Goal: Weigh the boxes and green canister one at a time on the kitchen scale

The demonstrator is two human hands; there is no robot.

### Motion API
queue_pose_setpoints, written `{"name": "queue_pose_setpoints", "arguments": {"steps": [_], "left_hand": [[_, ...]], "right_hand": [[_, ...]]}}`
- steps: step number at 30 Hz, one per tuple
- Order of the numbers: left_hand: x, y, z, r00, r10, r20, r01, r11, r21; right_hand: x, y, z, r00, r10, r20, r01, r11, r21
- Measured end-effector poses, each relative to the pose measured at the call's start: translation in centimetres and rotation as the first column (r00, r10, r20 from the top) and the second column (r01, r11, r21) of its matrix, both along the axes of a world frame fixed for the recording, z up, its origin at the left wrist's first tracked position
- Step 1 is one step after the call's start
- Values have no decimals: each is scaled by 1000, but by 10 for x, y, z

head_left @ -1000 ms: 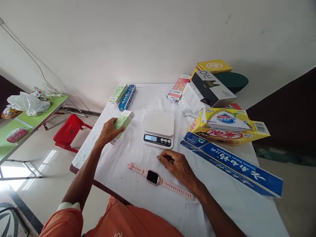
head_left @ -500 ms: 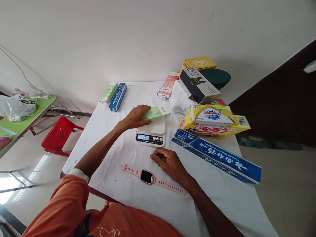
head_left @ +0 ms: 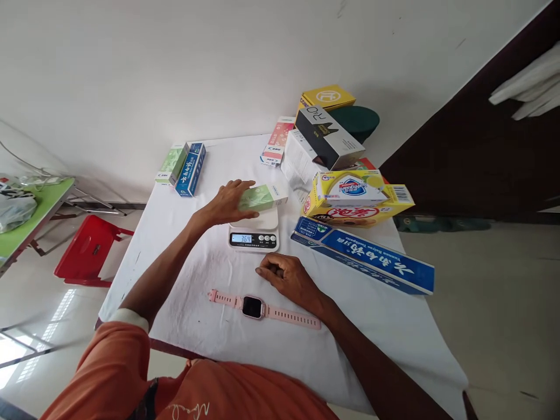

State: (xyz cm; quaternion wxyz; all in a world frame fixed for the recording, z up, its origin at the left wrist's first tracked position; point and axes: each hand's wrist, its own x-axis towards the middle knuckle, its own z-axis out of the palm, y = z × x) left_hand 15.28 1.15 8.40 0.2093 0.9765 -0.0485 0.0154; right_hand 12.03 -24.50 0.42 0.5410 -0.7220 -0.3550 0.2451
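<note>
My left hand (head_left: pixel 228 201) grips a pale green box (head_left: pixel 262 197) and holds it flat over the platform of a small white kitchen scale (head_left: pixel 255 230). The scale's display reads 364. My right hand (head_left: pixel 286 277) rests on the white tablecloth just in front of the scale, fingers curled under with nothing visible in them. A pink smartwatch (head_left: pixel 258 307) lies flat on the cloth to the left of my right wrist.
A long blue toothpaste box (head_left: pixel 363 261) lies right of the scale. Behind it sit a yellow box (head_left: pixel 363 207), a black and white box (head_left: pixel 326 140) and a pink box (head_left: pixel 275 140). Green and blue boxes (head_left: pixel 181 166) lie far left. A red stool (head_left: pixel 87 251) stands left of the table (head_left: pixel 184 280).
My left hand has carried the green box from the table's left side over onto the scale. My right hand has stayed put. The camera view has shifted to the right.
</note>
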Motion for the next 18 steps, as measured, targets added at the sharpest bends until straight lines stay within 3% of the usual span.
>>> {"name": "queue_pose_setpoints", "arguments": {"steps": [2,3,5,7,10,13,18], "left_hand": [[-13,6,1,986,93,142,-66,981,-181],[-21,11,-1,958,194,210,-130,950,-284],[-38,21,-12,855,445,267,-288,835,-469],[-53,33,-31,738,637,222,-424,694,-581],[-67,44,-62,646,750,143,-507,562,-653],[-71,48,-79,610,779,144,-512,526,-679],[-70,49,-79,585,798,148,-517,507,-690]], "right_hand": [[1,0,-2,1000,4,6,-4,1000,5],[1,0,-2,1000,8,9,-8,1000,10],[2,0,-4,1000,14,16,-14,1000,22],[2,1,-4,1000,15,20,-16,999,29],[1,0,-3,1000,11,22,-11,1000,22],[0,0,-1,1000,12,12,-12,1000,12],[0,0,0,1000,15,8,-15,1000,9]]}}
